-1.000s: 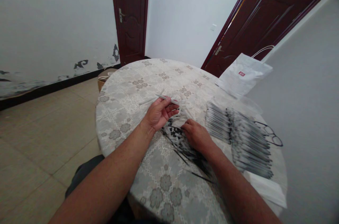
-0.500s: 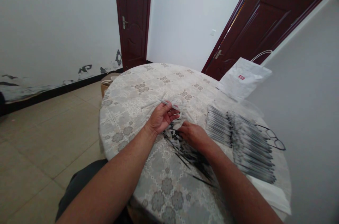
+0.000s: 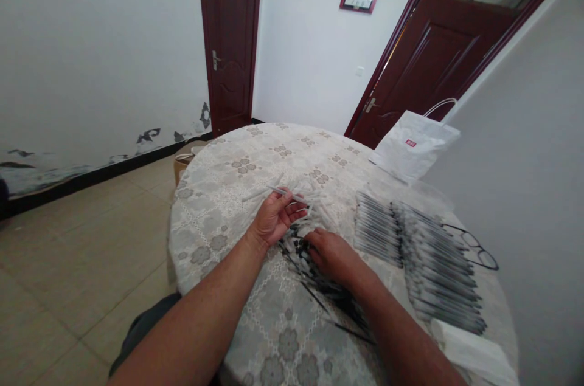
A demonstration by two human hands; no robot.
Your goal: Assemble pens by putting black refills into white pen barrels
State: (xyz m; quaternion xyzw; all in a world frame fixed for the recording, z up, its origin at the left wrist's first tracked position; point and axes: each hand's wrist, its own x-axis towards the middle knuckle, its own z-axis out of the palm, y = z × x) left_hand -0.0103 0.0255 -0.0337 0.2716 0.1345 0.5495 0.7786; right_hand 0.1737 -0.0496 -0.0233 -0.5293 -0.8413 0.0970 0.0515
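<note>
Between the thumb and fingers of my left hand (image 3: 275, 217) is a slim whitish tube (image 3: 298, 198), held level over the table. Beyond that hand, more pale tubes (image 3: 255, 194) lie loosely on the cloth. My right hand (image 3: 332, 255) reaches down at a pile of thin black sticks (image 3: 314, 279) with small black and white ends. Its fingertips are drawn together at the pile's near-left ends; what they pinch, if anything, is hidden. The right forearm covers part of the pile.
Rows of slim grey, black-tipped sticks (image 3: 378, 231) lie at the right, beside eyeglasses (image 3: 477, 246). A white packet (image 3: 474, 349) lies closer. A white paper bag (image 3: 413, 146) stands at the back right of the round table with a patterned tablecloth (image 3: 214, 191).
The view has tilted up a little, so everything sits lower in the picture. My left hand still holds the tube, and my right hand stays at the pile.
</note>
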